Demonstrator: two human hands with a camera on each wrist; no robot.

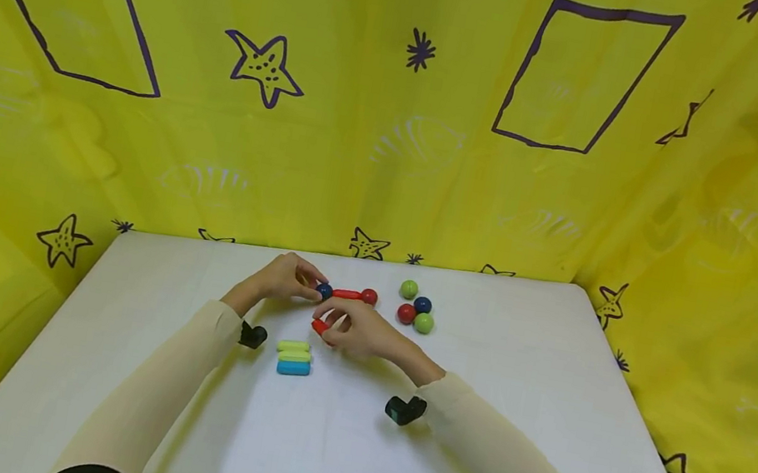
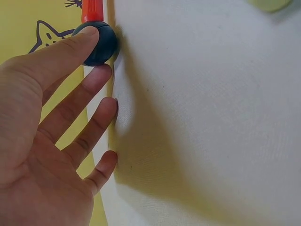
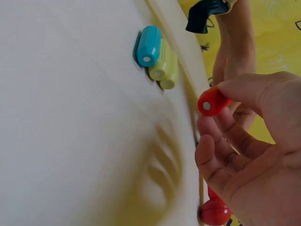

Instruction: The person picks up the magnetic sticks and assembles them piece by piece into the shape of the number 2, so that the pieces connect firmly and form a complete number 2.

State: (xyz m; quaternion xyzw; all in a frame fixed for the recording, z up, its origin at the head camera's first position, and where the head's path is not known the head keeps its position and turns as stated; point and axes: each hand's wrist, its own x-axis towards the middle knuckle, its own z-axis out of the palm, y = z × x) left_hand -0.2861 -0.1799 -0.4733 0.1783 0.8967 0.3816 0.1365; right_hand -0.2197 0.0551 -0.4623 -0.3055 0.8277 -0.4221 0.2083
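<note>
My left hand (image 1: 284,277) pinches a dark blue ball (image 2: 102,47) between thumb and fingertips. That ball sits at one end of a red magnetic rod (image 1: 347,294), and a red ball (image 1: 369,296) sits at the other end, making a dumbbell shape on the table. Just nearer to me, my right hand (image 1: 362,332) holds a second red magnetic rod (image 3: 214,101) between thumb and fingers. A pale metal disc shows on this rod's free end in the right wrist view. The other fingers of the right hand are loosely bent.
Two yellow-green rods (image 1: 293,352) and a blue rod (image 1: 293,368) lie side by side nearer to me. Right of the dumbbell are a loose red ball (image 1: 406,314), a dark blue ball (image 1: 423,304) and two green balls (image 1: 424,323). A yellow curtain (image 1: 328,177) hangs behind the white table (image 1: 517,362).
</note>
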